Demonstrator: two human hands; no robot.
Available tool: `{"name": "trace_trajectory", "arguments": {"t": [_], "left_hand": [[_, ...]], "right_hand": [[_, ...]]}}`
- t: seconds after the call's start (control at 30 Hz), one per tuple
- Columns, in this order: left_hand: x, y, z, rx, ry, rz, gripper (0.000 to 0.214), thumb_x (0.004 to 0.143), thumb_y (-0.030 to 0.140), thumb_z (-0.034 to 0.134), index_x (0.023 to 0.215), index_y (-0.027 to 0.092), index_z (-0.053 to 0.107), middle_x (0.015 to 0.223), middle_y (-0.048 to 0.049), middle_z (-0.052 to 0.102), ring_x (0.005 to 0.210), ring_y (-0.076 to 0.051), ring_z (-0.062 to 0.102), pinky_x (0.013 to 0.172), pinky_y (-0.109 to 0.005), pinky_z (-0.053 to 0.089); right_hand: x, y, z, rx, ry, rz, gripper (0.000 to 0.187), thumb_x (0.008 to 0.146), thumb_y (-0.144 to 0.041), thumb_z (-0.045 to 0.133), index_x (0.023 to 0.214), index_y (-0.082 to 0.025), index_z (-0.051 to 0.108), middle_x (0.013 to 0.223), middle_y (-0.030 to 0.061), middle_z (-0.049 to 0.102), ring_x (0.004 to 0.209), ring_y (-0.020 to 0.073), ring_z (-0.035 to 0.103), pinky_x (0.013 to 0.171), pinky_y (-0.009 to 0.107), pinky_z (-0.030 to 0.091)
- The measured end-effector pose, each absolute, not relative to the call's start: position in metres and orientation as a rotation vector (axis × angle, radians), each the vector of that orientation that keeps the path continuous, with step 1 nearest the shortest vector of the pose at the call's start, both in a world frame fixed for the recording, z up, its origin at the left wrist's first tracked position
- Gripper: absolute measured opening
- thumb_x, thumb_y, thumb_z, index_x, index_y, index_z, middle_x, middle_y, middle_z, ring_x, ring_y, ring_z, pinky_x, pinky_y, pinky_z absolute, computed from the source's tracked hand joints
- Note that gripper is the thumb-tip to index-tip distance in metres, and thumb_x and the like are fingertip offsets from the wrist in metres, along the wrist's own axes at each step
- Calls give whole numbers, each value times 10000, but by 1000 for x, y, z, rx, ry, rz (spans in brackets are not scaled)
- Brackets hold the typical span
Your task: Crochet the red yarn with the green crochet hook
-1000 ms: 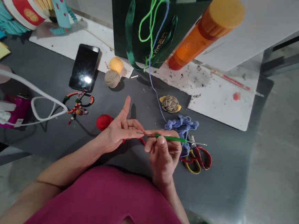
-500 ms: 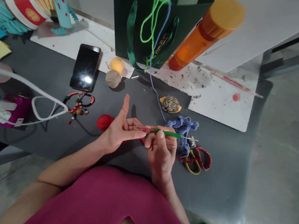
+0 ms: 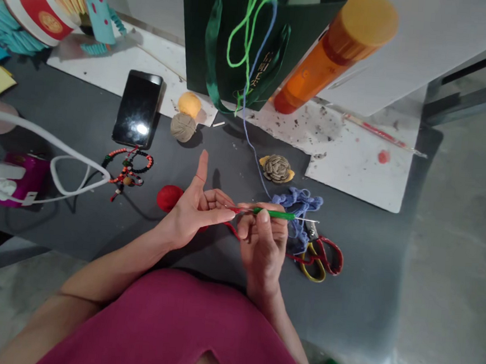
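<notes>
My right hand (image 3: 263,245) grips a crochet hook (image 3: 280,214) by its green handle, with a metal tip at each end. The hook's left end reaches into a small bit of red yarn (image 3: 236,209), pinched between the thumb and fingers of my left hand (image 3: 192,211). My left index finger points up with a strand of yarn around it. Beside my left wrist sits a red yarn ball (image 3: 169,198). Blue-purple crocheted yarn (image 3: 298,203) lies just right of my right hand, and scissors (image 3: 321,259) with red and yellow handles rest below it.
On the dark table lie a phone (image 3: 138,108), a beaded bracelet (image 3: 128,167), a beige yarn ball (image 3: 183,127), a yellow ball (image 3: 189,105) and a crocheted flower (image 3: 276,168). Behind stand a green paper bag (image 3: 195,43) and an orange bottle (image 3: 314,70). A white cable (image 3: 61,137) loops at left.
The hook has shifted slightly left and tilted a little, its right tip rising, while my right hand stays nearly in place. My left hand keeps its pinch on the red yarn.
</notes>
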State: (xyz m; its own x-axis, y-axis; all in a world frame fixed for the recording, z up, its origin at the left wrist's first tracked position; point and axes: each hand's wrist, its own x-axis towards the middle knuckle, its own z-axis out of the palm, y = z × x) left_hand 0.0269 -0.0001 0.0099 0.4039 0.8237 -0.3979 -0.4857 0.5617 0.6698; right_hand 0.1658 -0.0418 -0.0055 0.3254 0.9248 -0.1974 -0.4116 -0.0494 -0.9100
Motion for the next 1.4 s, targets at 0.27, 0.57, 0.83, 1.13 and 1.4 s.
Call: {"name": "trace_trajectory", "arguments": {"t": [0.27,0.57,0.83,1.13,1.4], "left_hand": [[27,0,12,513,796,870,1369,730,86,840,1656,366,-129,773,80,728,727,-85,653,706,-208,495],[25,0,9,546,757,872,1340,755,99,827,1655,382,-126,775,78,716,721,-88,647,664,-204,473],[25,0,9,538,764,843,1331,764,92,819,1656,375,-128,790,74,716,749,-90,652,699,-213,491],[25,1,8,566,791,836,1313,756,127,835,1667,376,-77,793,67,709,762,-102,650,705,-221,489],[25,2,9,527,785,831,1341,744,98,837,1664,367,-100,786,74,707,750,-93,641,709,-216,495]], "right_hand": [[170,-41,-3,-1155,-595,1211,201,900,-426,718,913,-252,617,828,-29,820,401,53,542,393,186,406],[173,-42,-3,-1167,-644,1195,204,951,-457,657,957,-265,591,743,-38,783,382,57,492,379,172,382],[173,-41,-2,-1165,-644,1194,213,933,-450,687,927,-259,593,746,-37,786,417,67,570,384,166,397],[173,-42,-3,-1206,-686,1169,216,940,-457,664,928,-260,578,759,-28,787,412,69,553,382,179,388],[171,-43,-1,-1118,-630,1203,163,947,-404,688,937,-259,617,788,-35,801,441,61,597,394,156,400]]}}
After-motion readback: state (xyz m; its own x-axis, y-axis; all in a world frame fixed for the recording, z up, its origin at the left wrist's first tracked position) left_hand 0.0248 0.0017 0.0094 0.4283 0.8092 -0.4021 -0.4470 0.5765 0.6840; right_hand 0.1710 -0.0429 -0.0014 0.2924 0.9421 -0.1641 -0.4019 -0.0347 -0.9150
